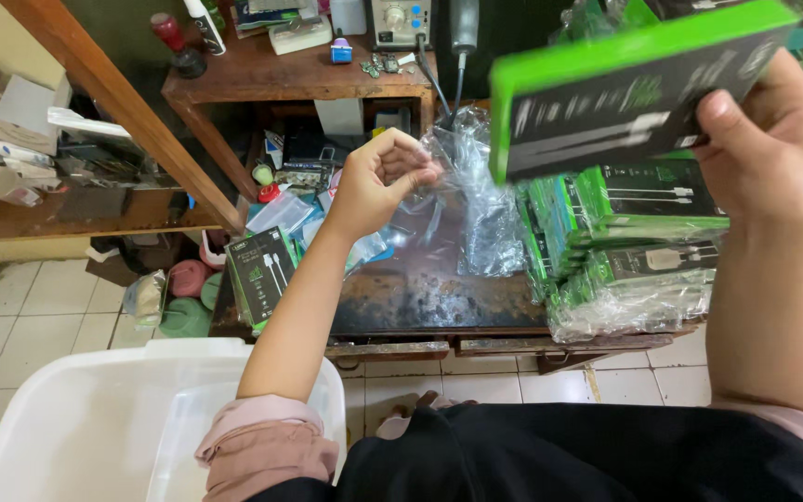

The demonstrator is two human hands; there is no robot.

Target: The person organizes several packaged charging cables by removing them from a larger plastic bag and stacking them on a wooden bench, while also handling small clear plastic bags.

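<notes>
right hand [764, 139] grip: holds green-black box [625, 88] raised | left hand [378, 181] grip: pinches clear plastic wrap [462, 186], box well right

Pale square tiles cover the floor [30, 311], with dark grout lines. A worn wooden desk [420, 288] with a dark, scuffed top stands in the middle, drawers along its front edge. Behind it sits a brown wooden table [271, 74] crowded with small clutter. A slanted wooden beam [123, 112] crosses the left side above a low shelf [39, 216]. A white plastic tub [95, 418] stands on the floor in soft, even light
</notes>
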